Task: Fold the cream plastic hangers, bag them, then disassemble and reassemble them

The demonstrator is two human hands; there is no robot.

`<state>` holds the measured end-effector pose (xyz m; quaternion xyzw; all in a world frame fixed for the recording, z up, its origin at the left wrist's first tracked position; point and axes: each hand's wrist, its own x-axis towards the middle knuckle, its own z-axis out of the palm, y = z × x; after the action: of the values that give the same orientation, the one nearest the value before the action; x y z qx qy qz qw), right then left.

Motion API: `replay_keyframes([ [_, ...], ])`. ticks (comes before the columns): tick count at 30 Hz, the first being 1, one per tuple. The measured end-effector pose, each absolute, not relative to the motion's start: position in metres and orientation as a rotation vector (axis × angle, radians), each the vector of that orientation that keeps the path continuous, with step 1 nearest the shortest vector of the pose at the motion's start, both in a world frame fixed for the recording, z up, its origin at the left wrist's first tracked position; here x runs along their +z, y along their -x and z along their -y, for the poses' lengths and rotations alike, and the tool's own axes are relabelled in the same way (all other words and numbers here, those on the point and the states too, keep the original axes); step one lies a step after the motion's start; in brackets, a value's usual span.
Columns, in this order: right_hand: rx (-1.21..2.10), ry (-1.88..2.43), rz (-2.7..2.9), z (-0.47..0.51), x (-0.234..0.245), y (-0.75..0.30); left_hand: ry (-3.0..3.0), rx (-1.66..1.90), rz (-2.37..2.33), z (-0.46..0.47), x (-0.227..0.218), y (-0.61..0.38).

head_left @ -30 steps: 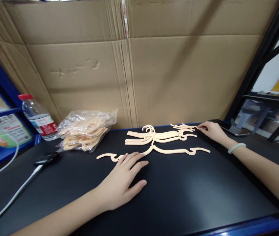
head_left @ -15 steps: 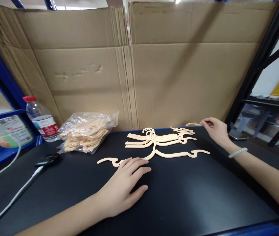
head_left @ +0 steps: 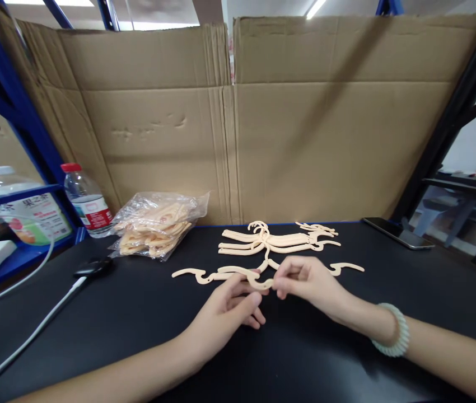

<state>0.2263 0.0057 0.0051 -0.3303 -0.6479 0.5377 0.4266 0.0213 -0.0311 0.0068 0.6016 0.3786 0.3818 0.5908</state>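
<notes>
My right hand [head_left: 305, 280] pinches one end of a cream S-shaped hanger end piece [head_left: 259, 284] between thumb and fingertips. The piece reaches left over my left hand [head_left: 232, 305], whose half-curled fingers are spread beside it with the thumb apart. Behind both hands, a cream folding hanger [head_left: 267, 254] lies spread on the table, partly hidden by them. Similar hook-shaped end pieces lie at its left tip and its right tip. Farther back is a stack of hanger parts [head_left: 288, 239], beside a small pile of loose end pieces [head_left: 317, 228].
A clear plastic bag [head_left: 158, 224] of cream parts is at back left, near a red-capped bottle [head_left: 89, 201]. A white cable with a black plug [head_left: 93, 267] lies on the left. A phone [head_left: 397, 232] rests at back right. Cardboard [head_left: 339, 134] walls the back.
My right hand came from the back right to the middle, carrying the end piece. My left hand lifted from the hanger and turned, fingers curling near the piece. The view shifted slightly.
</notes>
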Motion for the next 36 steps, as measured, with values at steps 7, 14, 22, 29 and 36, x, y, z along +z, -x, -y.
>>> replay_keyframes([
  [7, 0.997, 0.864, 1.946, -0.024, 0.004, -0.244, -1.261, 0.99, -0.945, 0.025, 0.005, -0.02],
  [14, 0.019, 1.02, 2.298, -0.091, -0.008, -0.309, -1.127, 1.06, -0.952, 0.022, 0.007, -0.017],
  [22, -0.022, 1.033, 2.305, -0.094, -0.011, -0.297, -1.258, 1.067, -0.957, 0.022, 0.004, -0.013],
  [29, -0.06, 1.069, 2.137, -0.092, -0.007, -0.298, -1.341, 1.077, -0.99, 0.024, 0.009, -0.013],
  [36, -0.111, 1.074, 1.935, -0.087, 0.002, -0.306, -1.259, 1.189, -0.98, 0.022, 0.018, -0.008],
])
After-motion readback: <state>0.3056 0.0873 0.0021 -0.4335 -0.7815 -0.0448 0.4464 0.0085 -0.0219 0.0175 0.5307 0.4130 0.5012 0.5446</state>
